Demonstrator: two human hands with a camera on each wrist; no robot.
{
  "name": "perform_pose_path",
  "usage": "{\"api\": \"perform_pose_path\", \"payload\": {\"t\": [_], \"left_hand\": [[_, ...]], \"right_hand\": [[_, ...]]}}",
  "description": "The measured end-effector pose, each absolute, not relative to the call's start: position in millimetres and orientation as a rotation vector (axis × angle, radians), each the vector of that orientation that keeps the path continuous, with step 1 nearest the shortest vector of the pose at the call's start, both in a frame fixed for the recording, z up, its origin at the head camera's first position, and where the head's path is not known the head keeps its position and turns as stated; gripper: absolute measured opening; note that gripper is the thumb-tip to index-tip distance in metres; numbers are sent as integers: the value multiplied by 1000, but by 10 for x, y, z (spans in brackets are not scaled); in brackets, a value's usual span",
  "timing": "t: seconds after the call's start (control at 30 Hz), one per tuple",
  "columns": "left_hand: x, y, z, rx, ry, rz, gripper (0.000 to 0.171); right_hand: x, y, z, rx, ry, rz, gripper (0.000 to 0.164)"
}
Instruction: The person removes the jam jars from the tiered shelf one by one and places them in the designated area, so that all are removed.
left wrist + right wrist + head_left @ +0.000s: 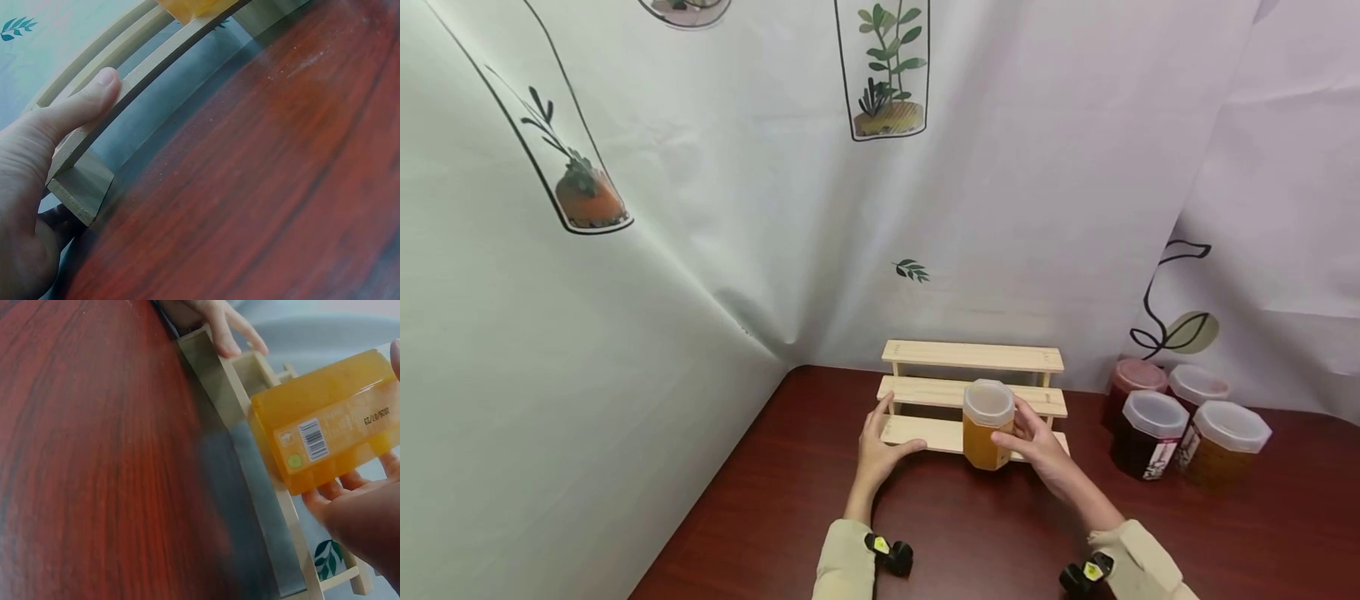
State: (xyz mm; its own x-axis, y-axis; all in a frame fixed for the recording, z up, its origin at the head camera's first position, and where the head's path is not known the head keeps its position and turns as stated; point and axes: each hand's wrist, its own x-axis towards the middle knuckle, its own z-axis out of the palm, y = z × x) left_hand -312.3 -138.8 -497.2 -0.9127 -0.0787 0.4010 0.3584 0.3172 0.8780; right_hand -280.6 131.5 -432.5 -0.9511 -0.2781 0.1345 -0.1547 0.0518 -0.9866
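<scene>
My right hand [1043, 450] grips an eight-sided jar [983, 443] of orange-yellow contents with a translucent white lid. The thumb is on the near side and the fingers are round the right side. In the right wrist view, a barcode label and a printed date show on the jar, whose base is at the lowest step's front edge; whether it touches is unclear. A three-step pale wooden rack [917, 431] stands behind. Around its left end spreads my left hand [880, 457], fingers extended along the side and thumb [94, 100] at the lowest step.
Several lidded jars cluster to the right on the dark red wooden table [970, 542], among them a dark jar [1144, 442] and an amber jar [1217, 454]. A pale printed curtain [1000, 208] hangs close behind the rack and along the left side.
</scene>
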Motion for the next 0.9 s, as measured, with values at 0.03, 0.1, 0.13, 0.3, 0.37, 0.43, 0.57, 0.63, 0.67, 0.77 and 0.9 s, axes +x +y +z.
{"api": "perform_pose_path", "payload": {"t": [0.03, 0.1, 0.13, 0.3, 0.37, 0.43, 0.57, 0.63, 0.67, 0.77, 0.9], "left_hand": [[-3128, -1385, -4967, -244, -2214, -1632, 95], [-3135, -1380, -4957, -241, -2209, -1640, 95], [-3139, -1379, -4957, -242, -2207, -1643, 95], [-3134, -1382, -4966, -240, -2212, -1629, 95], [-3122, -1383, -4968, -244, -2216, -1612, 95], [-3116, -1383, -4970, -248, -2220, -1595, 96], [-3124, -1381, -4982, -256, -2219, -1577, 97], [-3129, -1384, -4984, -255, -2217, -1576, 97], [-3133, -1385, -4985, -252, -2217, -1579, 97], [-3133, -1390, -4985, -243, -2222, -1585, 96], [-3123, -1395, -4985, -251, -2227, -1591, 96]], "right_hand": [[-2815, 1304, -4323, -456, 2224, -2041, 77], [-2830, 1287, -4320, -452, 2243, -2023, 78], [-2838, 1277, -4322, -450, 2245, -2023, 78], [-2862, 1239, -4335, -421, 2226, -2042, 83], [-2868, 1228, -4344, -404, 2217, -2048, 84], [-2871, 1218, -4352, -394, 2213, -2049, 83], [-2872, 1202, -4349, -382, 2230, -2036, 81], [-2871, 1200, -4342, -379, 2243, -2026, 79], [-2870, 1198, -4337, -373, 2249, -2024, 78], [-2864, 1194, -4328, -363, 2264, -2010, 76], [-2856, 1188, -4322, -355, 2286, -1995, 74]]}}
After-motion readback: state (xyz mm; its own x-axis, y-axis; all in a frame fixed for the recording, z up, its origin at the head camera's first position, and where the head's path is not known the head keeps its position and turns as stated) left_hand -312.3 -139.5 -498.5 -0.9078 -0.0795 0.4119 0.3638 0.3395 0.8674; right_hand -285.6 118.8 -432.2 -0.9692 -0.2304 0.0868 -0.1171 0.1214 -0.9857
